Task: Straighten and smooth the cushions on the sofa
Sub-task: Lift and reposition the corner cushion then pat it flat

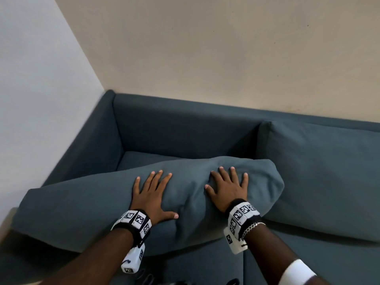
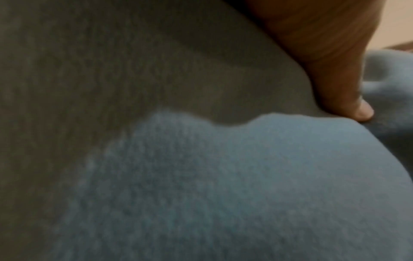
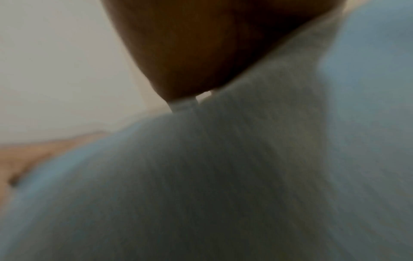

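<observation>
A large blue-grey cushion (image 1: 86, 210) lies slanted across the left seat of the sofa (image 1: 181, 128), its left end hanging past the armrest. My left hand (image 1: 152, 192) lies flat on its middle with fingers spread. My right hand (image 1: 228, 184) presses flat on the cushion's right part, fingers spread, and the fabric creases between the two hands. The left wrist view shows the cushion fabric (image 2: 223, 185) close up with my thumb (image 2: 344, 91) on it. In the blurred right wrist view my palm (image 3: 201, 53) rests on the cushion (image 3: 223, 176).
A second back cushion (image 1: 320, 171) stands against the sofa back on the right. The sofa sits in a room corner, with a white wall (image 1: 37, 99) on the left and a beige wall (image 1: 226, 48) behind. The seat cushions (image 1: 205, 260) show below the hands.
</observation>
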A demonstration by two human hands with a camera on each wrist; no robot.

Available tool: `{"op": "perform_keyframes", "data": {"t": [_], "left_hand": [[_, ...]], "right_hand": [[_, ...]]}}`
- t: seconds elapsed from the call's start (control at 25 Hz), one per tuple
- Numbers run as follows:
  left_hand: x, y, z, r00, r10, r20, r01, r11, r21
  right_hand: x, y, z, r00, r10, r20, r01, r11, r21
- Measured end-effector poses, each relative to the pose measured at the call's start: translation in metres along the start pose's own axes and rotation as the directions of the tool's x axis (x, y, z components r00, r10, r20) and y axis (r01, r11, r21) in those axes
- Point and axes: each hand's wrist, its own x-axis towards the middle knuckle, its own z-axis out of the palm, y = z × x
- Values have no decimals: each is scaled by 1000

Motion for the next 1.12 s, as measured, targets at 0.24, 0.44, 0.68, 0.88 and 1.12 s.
{"op": "perform_keyframes", "data": {"t": [0.24,0.44,0.68,0.88,1.12], "left_hand": [[-18,-12,5,1000,5,-15,-5,1000,-25],[-26,6,17,998,37,58,-40,998,52],[-20,-14,0,1000,19,16,-19,1000,-15],[-36,-11,19,996,82,-30,-81,997,18],[-32,-44,4,985,147,-89,-146,989,18]], "right_hand": [[-44,-26,-23,713,7,-701,342,869,357],[-2,-9,44,984,-124,130,134,989,-67],[-45,-46,-42,802,-121,-584,442,779,445],[-34,-50,61,958,-277,-67,275,961,-43],[-30,-85,-1,972,-213,-104,224,968,113]]}}
